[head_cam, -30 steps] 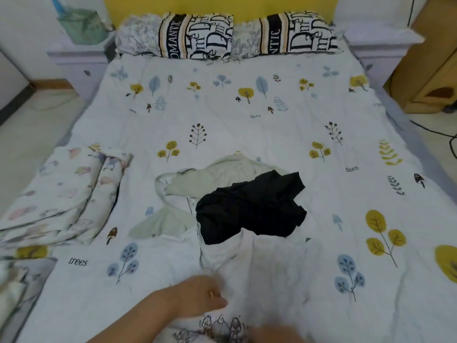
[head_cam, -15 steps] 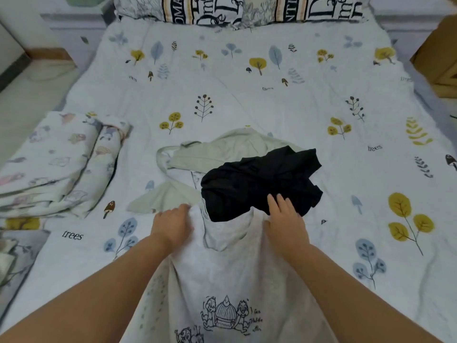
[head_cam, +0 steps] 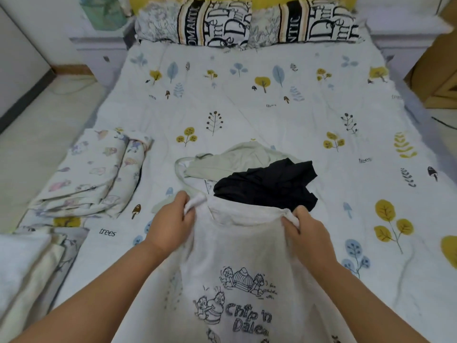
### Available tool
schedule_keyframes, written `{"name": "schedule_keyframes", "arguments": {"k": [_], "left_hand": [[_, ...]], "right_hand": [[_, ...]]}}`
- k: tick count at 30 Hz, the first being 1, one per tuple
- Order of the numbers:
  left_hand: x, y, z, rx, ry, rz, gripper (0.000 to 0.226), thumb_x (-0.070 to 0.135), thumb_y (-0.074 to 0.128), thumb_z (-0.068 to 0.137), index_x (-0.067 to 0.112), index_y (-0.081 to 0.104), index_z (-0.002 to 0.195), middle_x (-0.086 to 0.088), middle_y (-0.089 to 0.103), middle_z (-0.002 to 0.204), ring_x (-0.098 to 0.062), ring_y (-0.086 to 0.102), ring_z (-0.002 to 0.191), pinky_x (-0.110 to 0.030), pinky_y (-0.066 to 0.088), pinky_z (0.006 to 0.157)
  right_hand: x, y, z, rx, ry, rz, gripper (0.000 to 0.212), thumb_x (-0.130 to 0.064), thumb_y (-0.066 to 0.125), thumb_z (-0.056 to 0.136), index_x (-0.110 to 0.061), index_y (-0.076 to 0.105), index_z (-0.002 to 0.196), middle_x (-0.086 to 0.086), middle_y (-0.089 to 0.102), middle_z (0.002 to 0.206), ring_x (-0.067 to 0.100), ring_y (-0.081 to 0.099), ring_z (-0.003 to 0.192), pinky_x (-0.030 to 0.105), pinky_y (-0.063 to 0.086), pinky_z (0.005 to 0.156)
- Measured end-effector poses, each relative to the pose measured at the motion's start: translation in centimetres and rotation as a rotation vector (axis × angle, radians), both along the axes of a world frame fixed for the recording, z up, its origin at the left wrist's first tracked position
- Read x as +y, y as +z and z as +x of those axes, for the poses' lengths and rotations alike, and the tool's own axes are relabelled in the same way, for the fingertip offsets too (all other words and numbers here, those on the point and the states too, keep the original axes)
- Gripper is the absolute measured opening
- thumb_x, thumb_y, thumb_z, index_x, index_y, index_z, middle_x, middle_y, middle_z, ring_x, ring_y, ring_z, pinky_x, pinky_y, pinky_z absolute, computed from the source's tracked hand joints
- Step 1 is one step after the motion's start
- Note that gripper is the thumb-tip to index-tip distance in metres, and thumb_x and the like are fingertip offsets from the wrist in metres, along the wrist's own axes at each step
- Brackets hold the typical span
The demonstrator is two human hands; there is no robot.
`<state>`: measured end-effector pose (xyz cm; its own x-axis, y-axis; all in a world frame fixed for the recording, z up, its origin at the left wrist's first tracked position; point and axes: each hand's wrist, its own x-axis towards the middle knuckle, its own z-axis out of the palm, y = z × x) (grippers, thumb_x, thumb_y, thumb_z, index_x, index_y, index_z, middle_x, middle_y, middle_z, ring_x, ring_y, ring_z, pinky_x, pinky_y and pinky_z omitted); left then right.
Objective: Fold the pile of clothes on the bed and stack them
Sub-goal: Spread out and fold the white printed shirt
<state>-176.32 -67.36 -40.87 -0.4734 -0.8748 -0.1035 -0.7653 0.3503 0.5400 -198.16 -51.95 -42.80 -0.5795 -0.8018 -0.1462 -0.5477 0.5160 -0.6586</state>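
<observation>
Gripping a white shirt (head_cam: 237, 256) — both hands — over the leaf-print bedspread (head_cam: 247, 107).

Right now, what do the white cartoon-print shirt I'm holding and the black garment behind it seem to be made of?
White cartoon-print shirt: soft matte knit, probably cotton jersey; it bunches limply where the left hand and right hand grip it. Black garment: thin, matte fabric, crumpled in soft folds; fibre unclear.

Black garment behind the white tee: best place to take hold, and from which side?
Judging from its pose, take the black garment at its far right corner, where a loose fold sticks up, coming from the right side of the bed. It lies crumpled on the pale green garment, and its near edge sits against the collar of the white tee that both hands hold, so a near-side grip is crowded.
</observation>
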Motion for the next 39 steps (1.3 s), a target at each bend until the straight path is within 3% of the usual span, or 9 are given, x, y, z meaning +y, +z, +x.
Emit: {"name": "schedule_keyframes", "arguments": {"k": [3, 8, 11, 15, 19, 21, 30, 35, 39], "left_hand": [[1.4, 3.9, 0.0, -0.054, -0.078, -0.08, 0.033, 0.022, 0.043, 0.098, 0.021, 0.05, 0.13, -0.005, 0.068, 0.098, -0.026, 0.06, 0.09, -0.024, 0.031, 0.06], [2.9, 11.5, 1.2, 0.03, -0.054, -0.258, 0.033, 0.034, 0.047, 0.092, 0.012, 0.072, 0.095, -0.008, 0.065, 0.107, -0.03, 0.055, 0.104, -0.039, 0.04, 0.088], [4.8, 16.4, 1.4, 0.148, 0.026, -0.18, 0.032, 0.032, 0.047, 0.093, 0.011, 0.062, 0.073, -0.005, 0.061, 0.071, -0.027, 0.054, 0.072, -0.033, 0.038, 0.063], [6.4, 22.2, 2.0, 0.289, 0.133, -0.135, 0.026, 0.021, 0.051, 0.094, 0.003, 0.067, 0.085, -0.011, 0.066, 0.077, -0.026, 0.057, 0.075, -0.035, 0.042, 0.069], [8.1, 27.1, 2.7, 0.378, 0.152, -0.131, 0.042, 0.025, 0.054, 0.092, 0.01, 0.047, 0.054, -0.001, 0.043, 0.051, -0.018, 0.041, 0.054, -0.029, 0.027, 0.051], [8.8, 29.1, 3.3, 0.424, 0.171, -0.142, 0.046, 0.025, 0.053, 0.093, 0.015, 0.037, 0.05, 0.002, 0.035, 0.05, -0.015, 0.034, 0.051, -0.029, 0.023, 0.05], [11.3, 36.1, 9.1, 0.553, 0.151, -0.296, 0.034, 0.021, 0.056, 0.091, 0.0, 0.058, 0.064, -0.003, 0.048, 0.058, -0.014, 0.039, 0.056, -0.031, 0.028, 0.055], [13.4, 40.1, 13.3, 0.562, 0.132, -0.39, 0.036, 0.023, 0.064, 0.086, 0.016, 0.051, 0.053, 0.001, 0.043, 0.05, -0.011, 0.036, 0.051, -0.025, 0.026, 0.051], [15.5, 43.9, 16.7, 0.527, 0.089, -0.422, 0.029, 0.027, 0.07, 0.079, 0.011, 0.059, 0.058, 0.002, 0.046, 0.049, -0.011, 0.04, 0.05, -0.026, 0.03, 0.05]], "right_hand": [[1.5, 4.7, 0.0, 0.06, 0.0, -0.039, 0.025, -0.033, 0.048, 0.094, -0.017, 0.038, 0.079, 0.002, 0.05, 0.059, 0.019, 0.047, 0.054, 0.032, 0.037, 0.052], [5.2, 12.6, -0.7, 0.171, 0.015, -0.03, 0.021, -0.036, 0.05, 0.094, -0.021, 0.041, 0.083, -0.004, 0.05, 0.059, 0.013, 0.049, 0.057, 0.026, 0.031, 0.047], [6.6, 17.4, -1.2, 0.135, 0.061, -0.033, 0.033, -0.036, 0.056, 0.09, -0.023, 0.037, 0.066, -0.004, 0.047, 0.056, 0.009, 0.044, 0.054, 0.025, 0.025, 0.047], [8.1, 23.4, -1.3, 0.01, 0.136, -0.018, 0.039, -0.02, 0.064, 0.087, -0.024, 0.037, 0.059, -0.007, 0.042, 0.06, 0.011, 0.041, 0.059, 0.023, 0.026, 0.051], [9.5, 27.7, -0.9, 0.065, 0.126, -0.114, 0.031, -0.015, 0.059, 0.087, -0.019, 0.044, 0.06, -0.003, 0.049, 0.064, 0.015, 0.044, 0.065, 0.025, 0.03, 0.055], [10.2, 29.7, -0.3, 0.062, 0.063, -0.219, 0.028, -0.014, 0.061, 0.084, -0.013, 0.046, 0.061, 0.0, 0.048, 0.062, 0.015, 0.043, 0.062, 0.029, 0.029, 0.054], [14.6, 37.5, 4.1, 0.194, -0.041, -0.434, 0.023, -0.005, 0.072, 0.074, -0.01, 0.053, 0.062, 0.013, 0.056, 0.066, 0.019, 0.043, 0.063, 0.029, 0.027, 0.054], [17.5, 41.7, 8.5, 0.275, -0.039, -0.514, 0.034, -0.018, 0.069, 0.082, -0.016, 0.049, 0.054, 0.002, 0.046, 0.053, 0.011, 0.039, 0.053, 0.019, 0.024, 0.048], [20.6, 45.6, 11.8, 0.281, -0.075, -0.546, 0.028, -0.029, 0.064, 0.086, -0.012, 0.063, 0.063, 0.006, 0.055, 0.06, 0.015, 0.045, 0.057, 0.027, 0.031, 0.054]]}}
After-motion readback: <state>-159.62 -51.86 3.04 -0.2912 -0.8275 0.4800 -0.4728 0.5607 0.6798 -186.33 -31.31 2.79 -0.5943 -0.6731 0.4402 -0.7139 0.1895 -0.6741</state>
